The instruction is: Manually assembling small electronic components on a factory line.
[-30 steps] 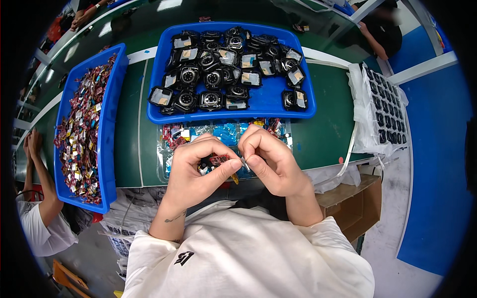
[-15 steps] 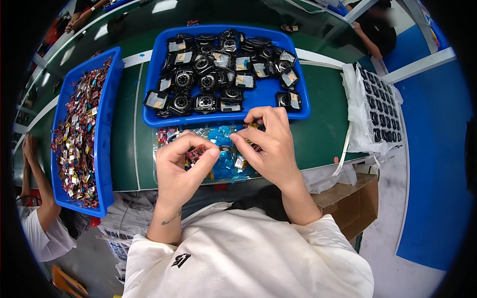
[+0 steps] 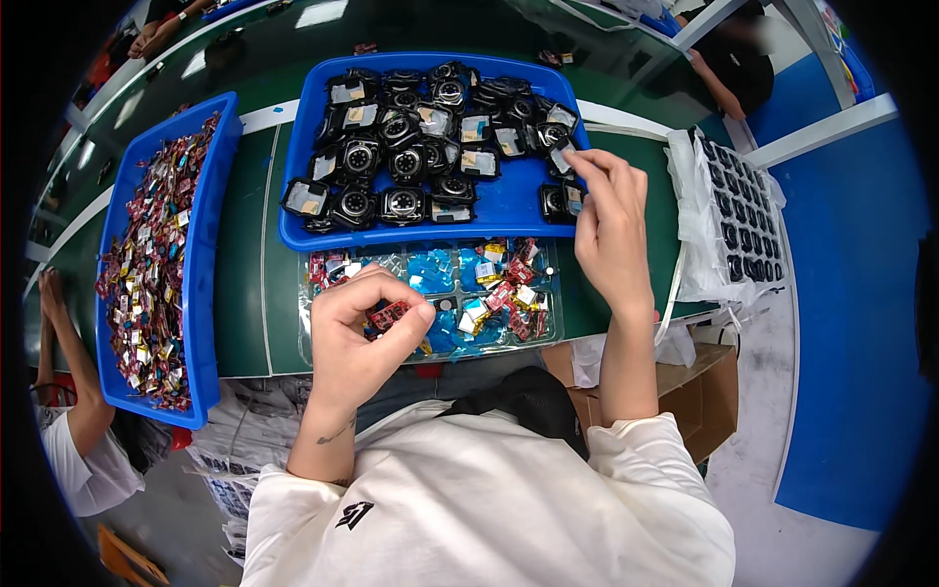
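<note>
My left hand (image 3: 360,318), over the clear compartment tray (image 3: 551,344), is closed with a small red circuit board (image 3: 388,315) pinched between thumb and fingers. Over the right edge of the blue bin, my right hand (image 3: 616,230) has its thumb and fingers apart. Its fingertips touch or hover at a black watch case (image 3: 560,157); which of the two I cannot tell. Several more black watch cases (image 3: 402,203) lie in this blue bin (image 3: 411,235). The clear tray holds red, yellow and white small electronic parts (image 3: 497,296) and blue film pieces (image 3: 430,271).
On the left stands a long blue bin (image 3: 202,323) heaped with small electronic parts. To the right, a white-lined tray (image 3: 704,220) carries rows of black pieces. An open cardboard box (image 3: 709,396) sits below the bench edge. Other people's hands (image 3: 147,41) show at the margins.
My right hand has swung up and right, from above the clear tray to the right side of the watch-case bin. The left hand stays in place with the red circuit board.
</note>
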Action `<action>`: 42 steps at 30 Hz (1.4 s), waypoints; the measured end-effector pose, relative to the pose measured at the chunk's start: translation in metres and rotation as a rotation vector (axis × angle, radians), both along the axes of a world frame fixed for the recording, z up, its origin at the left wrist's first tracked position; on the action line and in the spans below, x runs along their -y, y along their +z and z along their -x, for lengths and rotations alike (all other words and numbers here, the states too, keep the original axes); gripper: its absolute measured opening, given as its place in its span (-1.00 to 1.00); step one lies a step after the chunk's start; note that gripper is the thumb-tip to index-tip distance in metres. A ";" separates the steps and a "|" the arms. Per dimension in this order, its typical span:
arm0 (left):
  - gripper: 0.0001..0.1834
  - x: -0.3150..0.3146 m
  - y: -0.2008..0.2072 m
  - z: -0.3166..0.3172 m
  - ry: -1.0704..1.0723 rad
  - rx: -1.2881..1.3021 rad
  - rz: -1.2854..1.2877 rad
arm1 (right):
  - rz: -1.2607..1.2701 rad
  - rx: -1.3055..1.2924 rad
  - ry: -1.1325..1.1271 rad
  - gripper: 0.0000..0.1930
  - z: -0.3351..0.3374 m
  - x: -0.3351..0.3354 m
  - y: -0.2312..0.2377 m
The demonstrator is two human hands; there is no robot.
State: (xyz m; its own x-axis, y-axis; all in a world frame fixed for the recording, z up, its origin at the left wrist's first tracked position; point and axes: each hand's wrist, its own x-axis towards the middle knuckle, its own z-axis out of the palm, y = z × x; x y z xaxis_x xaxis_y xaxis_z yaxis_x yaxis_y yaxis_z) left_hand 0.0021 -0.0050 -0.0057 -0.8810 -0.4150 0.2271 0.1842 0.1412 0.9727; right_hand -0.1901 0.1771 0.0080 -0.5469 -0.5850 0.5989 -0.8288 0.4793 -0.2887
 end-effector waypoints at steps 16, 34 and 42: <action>-0.96 -0.006 -0.002 0.000 -0.010 0.033 -0.081 | -0.195 0.105 0.065 -0.84 0.037 -0.014 0.004; -0.95 -0.006 0.001 -0.005 -0.039 0.069 -0.064 | 0.111 -0.007 -0.247 -0.83 0.042 0.001 0.009; -0.96 -0.009 0.008 0.010 0.082 -0.120 0.031 | 0.671 1.035 0.155 -0.78 -0.023 0.024 0.009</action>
State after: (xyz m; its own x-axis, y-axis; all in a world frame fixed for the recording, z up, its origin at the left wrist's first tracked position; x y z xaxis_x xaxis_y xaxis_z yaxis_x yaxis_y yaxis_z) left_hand -0.0080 0.0038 0.0023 -0.8105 -0.4754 0.3422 0.2851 0.1902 0.9394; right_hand -0.1674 0.1532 0.0171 -0.8928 -0.4305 0.1328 -0.0998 -0.0985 -0.9901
